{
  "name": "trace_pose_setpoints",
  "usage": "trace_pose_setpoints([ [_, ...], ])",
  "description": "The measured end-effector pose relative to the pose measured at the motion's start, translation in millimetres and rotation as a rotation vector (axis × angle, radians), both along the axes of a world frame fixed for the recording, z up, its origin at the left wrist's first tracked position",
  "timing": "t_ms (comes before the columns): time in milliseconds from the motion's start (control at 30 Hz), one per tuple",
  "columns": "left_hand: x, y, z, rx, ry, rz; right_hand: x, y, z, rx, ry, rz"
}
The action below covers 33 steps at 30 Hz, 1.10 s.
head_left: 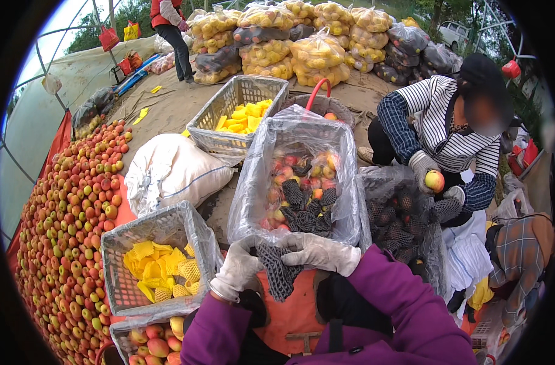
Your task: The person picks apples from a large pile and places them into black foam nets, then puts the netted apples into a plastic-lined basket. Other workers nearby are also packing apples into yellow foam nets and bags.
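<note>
My left hand [236,271] and my right hand [326,253], both in whitish gloves, are closed on the top edge of a black foam fruit net [279,277]. It hangs down between them over my lap; I cannot tell whether a fruit is inside. Just beyond my hands stands a plastic-lined crate [251,176]. Red and yellow apples [279,193] lie in it, with several loose black foam nets [305,210] on top of them.
A crate of yellow foam nets [131,296] stands left, with a white sack [177,170] behind. An apple heap [65,255] covers the far left. Netted apples fill a lined crate [432,255] at right, beside a co-worker [438,115] holding an apple. Bagged fruit [320,58] is stacked behind.
</note>
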<state>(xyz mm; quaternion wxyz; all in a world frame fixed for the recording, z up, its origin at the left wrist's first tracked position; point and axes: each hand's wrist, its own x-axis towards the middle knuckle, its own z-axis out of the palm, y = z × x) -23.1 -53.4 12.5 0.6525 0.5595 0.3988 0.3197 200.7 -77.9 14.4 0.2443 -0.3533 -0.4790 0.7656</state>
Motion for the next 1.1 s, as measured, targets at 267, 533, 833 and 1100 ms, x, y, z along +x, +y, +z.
trace_pose_setpoints([
  [267,8.5,-13.7,18.6,-0.325,-0.391,-0.281,-2.9,-3.6,16.1,-0.257,0.836,-0.362],
  [533,-11.8,-34.9,25.9,-0.386,-0.521,-0.344,-24.2,-18.1,-2.8,-0.257,0.406,-0.182],
  [833,4.1,-36.6,36.2,-0.297,-0.405,-0.172,-32.6,32.6,-28.2,-0.058,0.320,0.120],
  [1100,13.9,-22.3,40.4,-0.516,-0.365,-0.208,117.9,201.2,-179.7,0.703,-1.274,-0.246],
])
